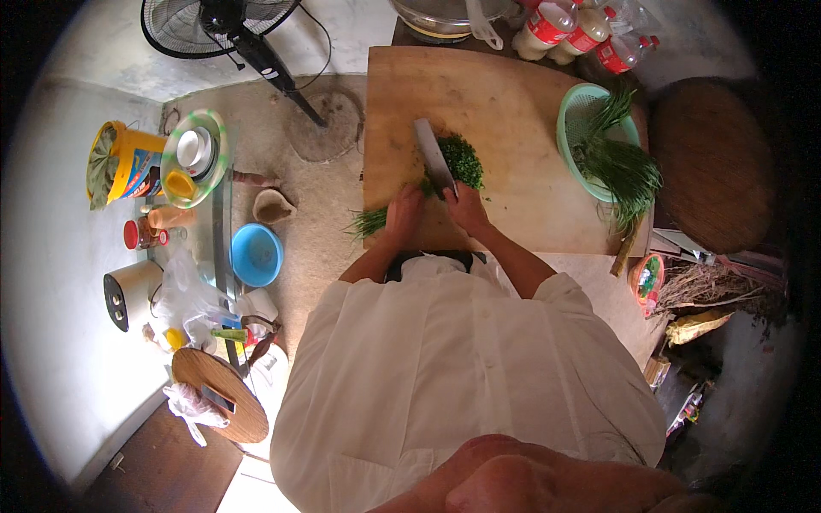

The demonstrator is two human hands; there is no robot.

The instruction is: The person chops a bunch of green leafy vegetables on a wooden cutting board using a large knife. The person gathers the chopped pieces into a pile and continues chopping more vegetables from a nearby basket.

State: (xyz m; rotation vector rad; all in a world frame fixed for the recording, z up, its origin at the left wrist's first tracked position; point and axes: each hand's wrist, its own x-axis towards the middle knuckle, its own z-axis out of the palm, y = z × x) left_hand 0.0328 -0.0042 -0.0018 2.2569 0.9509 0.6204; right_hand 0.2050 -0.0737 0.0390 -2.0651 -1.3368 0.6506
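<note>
On a large wooden board (pixel 513 122), my right hand (pixel 467 208) grips the handle of a cleaver (pixel 431 151), its broad blade pointing away from me. Beside the blade, on its right, lies a heap of finely chopped green herbs (pixel 463 160). My left hand (pixel 404 208) presses down on a bunch of long thin greens, perhaps chives (pixel 369 222), whose uncut length sticks out to the left past the board's edge. The front ends of that bunch are close to the cleaver and partly hidden by my fingers.
At the board's right edge a green plastic colander (pixel 564 138) holds more long greens (pixel 616 160). Several plastic bottles (pixel 548 29) and a metal pot (pixel 436 19) stand behind. On the left are a pedestal fan (pixel 256 58), a blue basin (pixel 256 254) and a glass table (pixel 224 256).
</note>
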